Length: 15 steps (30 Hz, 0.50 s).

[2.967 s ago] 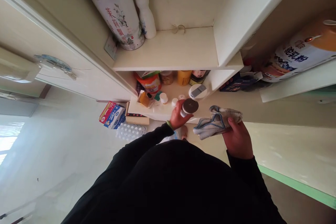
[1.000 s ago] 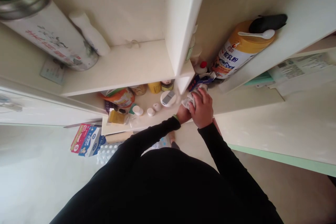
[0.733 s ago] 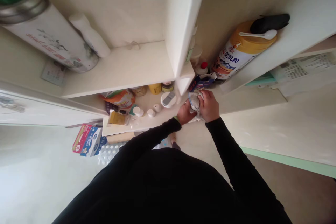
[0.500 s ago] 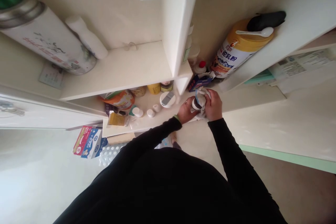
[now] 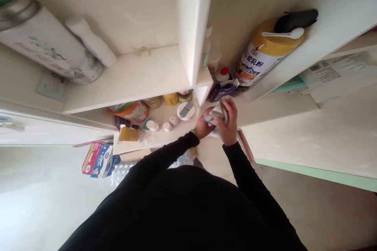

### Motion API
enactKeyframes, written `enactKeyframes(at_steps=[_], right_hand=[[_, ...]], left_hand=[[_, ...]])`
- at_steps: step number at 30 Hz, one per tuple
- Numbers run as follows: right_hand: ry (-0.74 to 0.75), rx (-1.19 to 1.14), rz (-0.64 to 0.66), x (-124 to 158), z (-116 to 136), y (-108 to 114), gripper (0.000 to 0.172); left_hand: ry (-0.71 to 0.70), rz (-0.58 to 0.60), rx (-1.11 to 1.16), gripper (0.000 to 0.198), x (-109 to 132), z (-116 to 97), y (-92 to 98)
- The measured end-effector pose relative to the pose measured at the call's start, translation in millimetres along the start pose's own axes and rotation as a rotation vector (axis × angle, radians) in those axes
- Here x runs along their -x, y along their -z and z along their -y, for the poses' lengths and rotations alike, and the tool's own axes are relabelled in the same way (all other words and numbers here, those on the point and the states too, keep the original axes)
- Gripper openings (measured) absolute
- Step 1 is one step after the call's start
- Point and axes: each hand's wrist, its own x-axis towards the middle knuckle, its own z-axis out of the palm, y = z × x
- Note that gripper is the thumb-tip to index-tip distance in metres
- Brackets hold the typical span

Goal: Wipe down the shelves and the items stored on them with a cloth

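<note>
In front of the lower shelf, both my hands meet around a pale cloth (image 5: 219,113). My right hand (image 5: 229,127) is closed on the cloth, pressing it over what my left hand holds. My left hand (image 5: 202,126) is closed around a small jar with a dark top and white band; the cloth and fingers now hide that jar. Just left of my hands, a round white container (image 5: 186,111) with a grey patch stands on the shelf. Behind them is an open dark blue box (image 5: 224,89).
Small white bottles (image 5: 152,126), a yellow box (image 5: 129,134) and an orange bag (image 5: 135,111) crowd the lower shelf. A yellow-lidded canister (image 5: 255,57) carries a white spoon (image 5: 282,33). A large thermos (image 5: 55,47) stands upper left. The shelf divider (image 5: 193,35) juts out above my hands.
My right hand has moved left and brought the cloth over the jar, covering its dark top. Both hands sit slightly further left, and the camera view has shifted a little.
</note>
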Motion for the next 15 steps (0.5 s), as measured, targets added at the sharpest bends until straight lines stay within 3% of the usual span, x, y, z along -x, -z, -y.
enactKeyframes(at_steps=[4,11,15], right_hand=[[-0.064,0.111,-0.088,-12,8,-11,0.048],[-0.288,0.174,0.156,-49,-6,4,0.034],[-0.4,-0.125,-0.016,-45,-22,-5,0.045]], left_hand=[[0.048,0.019,-0.053,0.069,0,1,-2.0],[0.093,0.034,-0.074,0.084,1,4,0.1],[0.069,0.028,-0.06,0.087,1,6,-0.2]])
